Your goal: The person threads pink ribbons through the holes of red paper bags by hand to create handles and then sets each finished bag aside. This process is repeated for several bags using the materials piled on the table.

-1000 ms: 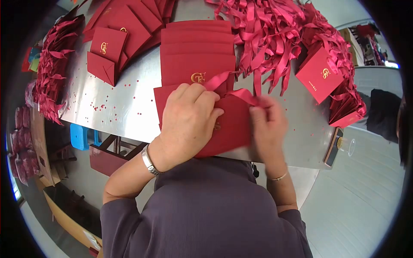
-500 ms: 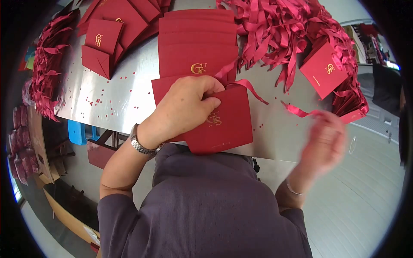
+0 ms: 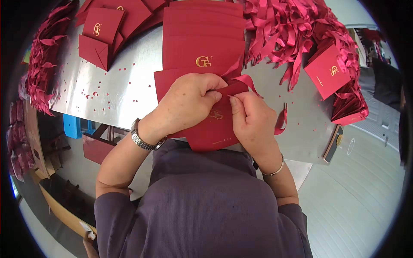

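A red paper bag (image 3: 211, 135) with gold lettering lies at the table's near edge, under both hands. My left hand (image 3: 191, 101), with a metal watch above it, pinches the bag's top edge. My right hand (image 3: 254, 120) is closed at the same edge, thumb and forefinger pressed together on a ribbon end. The rest of that ribbon (image 3: 282, 122) trails out to the right of the hand. Another pink-red ribbon (image 3: 247, 80) loops over the bag's top. Behind lies a row of overlapping red bags (image 3: 202, 47).
Ribboned bags are heaped at the back right (image 3: 279, 34), with one bag (image 3: 329, 73) on its side. More bags (image 3: 101, 28) lie back left, beside a ribbon-covered stack (image 3: 43, 60). Small red dots are scattered on the metal table (image 3: 116, 99). A phone (image 3: 333, 144) lies at the right edge.
My right hand has moved left from the table's right side to the bag, bringing the ribbon with it. The phone has come into sight. My left hand still pinches the bag.
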Demonstrator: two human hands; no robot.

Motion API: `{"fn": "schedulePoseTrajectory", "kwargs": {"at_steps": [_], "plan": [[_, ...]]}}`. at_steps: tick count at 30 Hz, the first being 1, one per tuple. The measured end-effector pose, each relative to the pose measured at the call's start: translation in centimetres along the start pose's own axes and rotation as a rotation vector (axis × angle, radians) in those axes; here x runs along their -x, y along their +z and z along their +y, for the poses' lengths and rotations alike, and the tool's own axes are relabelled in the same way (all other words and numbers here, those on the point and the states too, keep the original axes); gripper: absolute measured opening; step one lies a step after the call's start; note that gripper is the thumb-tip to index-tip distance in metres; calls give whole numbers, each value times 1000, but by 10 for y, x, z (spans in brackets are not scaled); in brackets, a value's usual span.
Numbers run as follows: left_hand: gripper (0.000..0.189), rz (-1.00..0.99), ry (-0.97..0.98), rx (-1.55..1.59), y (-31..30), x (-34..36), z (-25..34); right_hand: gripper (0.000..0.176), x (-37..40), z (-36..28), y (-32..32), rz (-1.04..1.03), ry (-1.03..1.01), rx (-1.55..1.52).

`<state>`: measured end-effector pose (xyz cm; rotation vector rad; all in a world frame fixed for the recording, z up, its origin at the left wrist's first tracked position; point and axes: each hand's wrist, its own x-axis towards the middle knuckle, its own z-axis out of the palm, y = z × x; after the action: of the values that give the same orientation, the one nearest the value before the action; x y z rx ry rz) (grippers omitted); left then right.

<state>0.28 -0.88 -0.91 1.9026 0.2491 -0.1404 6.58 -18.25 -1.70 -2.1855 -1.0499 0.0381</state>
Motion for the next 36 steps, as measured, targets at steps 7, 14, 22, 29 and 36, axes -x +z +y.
{"fn": "schedulePoseTrajectory", "kwargs": {"at_steps": [7, 14, 22, 29, 36], "plan": [[20, 5, 27, -84, 0, 1, 1, 21, -7, 1, 0, 27, -121, 238], [22, 9, 9, -20, 0, 3, -3, 14, -15, -4, -14, -171, -306, 418], [20, -9, -6, 81, 1, 5, -6, 12, -16, 2, -17, -49, -121, -7], [19, 45, 35, 16, 3, 5, -7, 17, -12, -1, -14, -76, -170, 211], [22, 103, 130, 19, 5, 6, -14, 19, -20, -9, -9, -73, -255, 353]]}}
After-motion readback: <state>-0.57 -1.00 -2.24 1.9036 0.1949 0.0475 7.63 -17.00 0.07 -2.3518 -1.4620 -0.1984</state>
